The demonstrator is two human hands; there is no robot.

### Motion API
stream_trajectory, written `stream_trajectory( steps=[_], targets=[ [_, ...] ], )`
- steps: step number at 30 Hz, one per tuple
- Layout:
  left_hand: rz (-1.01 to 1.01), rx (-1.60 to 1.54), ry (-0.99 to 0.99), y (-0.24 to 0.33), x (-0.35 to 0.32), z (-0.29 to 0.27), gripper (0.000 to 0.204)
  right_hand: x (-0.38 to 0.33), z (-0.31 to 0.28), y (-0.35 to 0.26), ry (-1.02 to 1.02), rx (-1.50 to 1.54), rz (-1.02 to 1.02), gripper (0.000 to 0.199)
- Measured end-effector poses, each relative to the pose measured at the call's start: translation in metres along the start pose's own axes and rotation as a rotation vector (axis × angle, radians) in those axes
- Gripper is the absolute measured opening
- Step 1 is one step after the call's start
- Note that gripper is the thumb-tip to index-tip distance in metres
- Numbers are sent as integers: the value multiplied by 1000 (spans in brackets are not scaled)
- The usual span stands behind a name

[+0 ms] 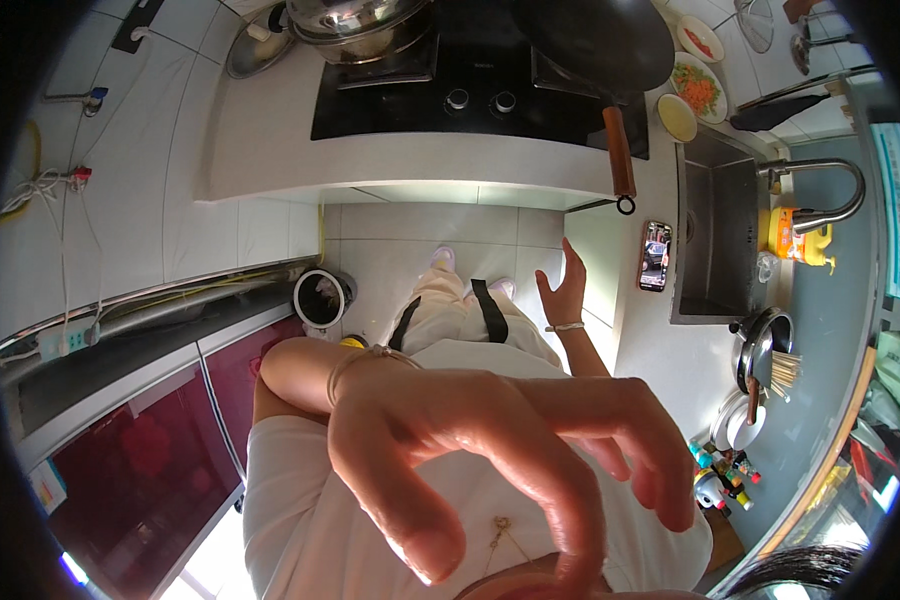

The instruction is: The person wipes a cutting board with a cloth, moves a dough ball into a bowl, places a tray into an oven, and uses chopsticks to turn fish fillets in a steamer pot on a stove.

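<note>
My left hand (490, 420) is raised close to the camera, large in view, with its fingers spread and bent. Nothing is in it, and a bracelet circles the wrist. Lower down and to the right, my right hand (564, 290) hangs in the air beside the counter, thumb and fingers apart, also holding nothing. The nearest things to it are a phone (655, 256) with a lit screen lying on the counter and the wooden handle (618, 150) of a dark wok (600, 45). The wok sits on the right side of the black gas stove (480, 110).
A lidded steel pot (358, 35) stands on the stove's left. Beyond the wok are a plate of shredded vegetables (698, 88) and bowls, one a yellowish bowl (677, 118). The sink (715, 230) with its faucet (840, 163) lies right. A bin (322, 298) stands on the floor.
</note>
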State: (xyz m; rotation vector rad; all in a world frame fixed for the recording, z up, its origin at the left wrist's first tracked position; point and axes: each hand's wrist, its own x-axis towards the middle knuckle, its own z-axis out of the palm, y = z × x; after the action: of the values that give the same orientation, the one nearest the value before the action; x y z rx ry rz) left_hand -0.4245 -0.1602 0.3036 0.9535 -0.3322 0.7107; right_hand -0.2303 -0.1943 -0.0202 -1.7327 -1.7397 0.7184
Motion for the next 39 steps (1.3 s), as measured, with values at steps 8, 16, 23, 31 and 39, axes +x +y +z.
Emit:
stream_trajectory(
  steps=[8,16,23,31,39],
  targets=[
    [-58,174,318,-7,-37,-41,44,-3,4,12,3,85,-27,49],
    [20,-171,-139,-2,-10,-19,61,-17,1,21,30,65,79,44],
    [-99,-268,-179,-2,4,-13,55,-25,-4,24,47,78,95,44],
    [-93,-182,-224,0,0,-19,46,-24,-6,32,49,88,95,42],
    [-90,-101,-320,1,-2,-19,41,-23,-4,28,49,131,103,39]
  ],
)
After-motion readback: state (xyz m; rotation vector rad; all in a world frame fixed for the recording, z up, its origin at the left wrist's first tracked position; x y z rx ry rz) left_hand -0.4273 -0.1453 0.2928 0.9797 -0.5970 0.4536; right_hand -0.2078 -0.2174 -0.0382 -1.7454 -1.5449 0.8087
